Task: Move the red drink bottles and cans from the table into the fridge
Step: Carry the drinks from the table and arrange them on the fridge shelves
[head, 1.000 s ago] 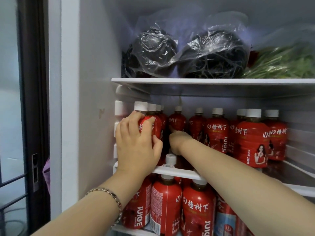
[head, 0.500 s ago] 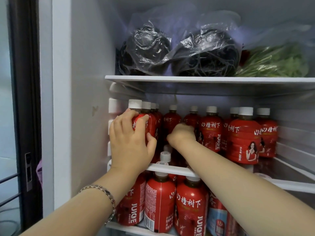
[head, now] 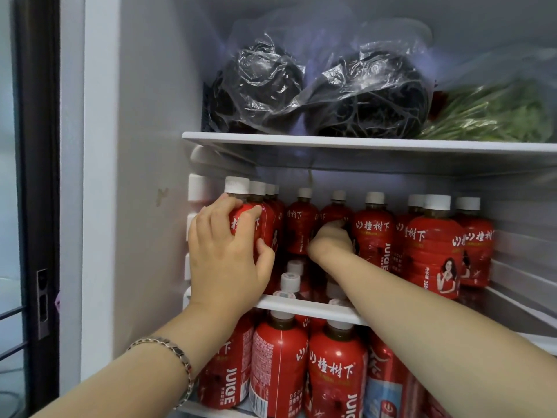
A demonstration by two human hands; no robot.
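I look into the open fridge. Its middle shelf (head: 304,306) holds several red juice bottles with white caps. My left hand (head: 224,254) wraps around the front-left bottle (head: 245,217), which stands upright by the left wall. My right hand (head: 331,241) reaches deeper into the shelf, fingers curled around a red bottle (head: 339,211) in the back row; the grip is partly hidden. More red bottles (head: 334,372) stand on the shelf below, with a red can (head: 388,375) beside them.
The top shelf (head: 331,143) carries two plastic bags of dark contents (head: 364,95) and bagged green vegetables (head: 494,113). The fridge's white left wall (head: 144,176) is close to my left hand. A dark door frame (head: 39,176) stands at far left.
My right hand has pushed further back into the middle shelf, towards the rear row of bottles. My left hand stays on the front-left bottle.
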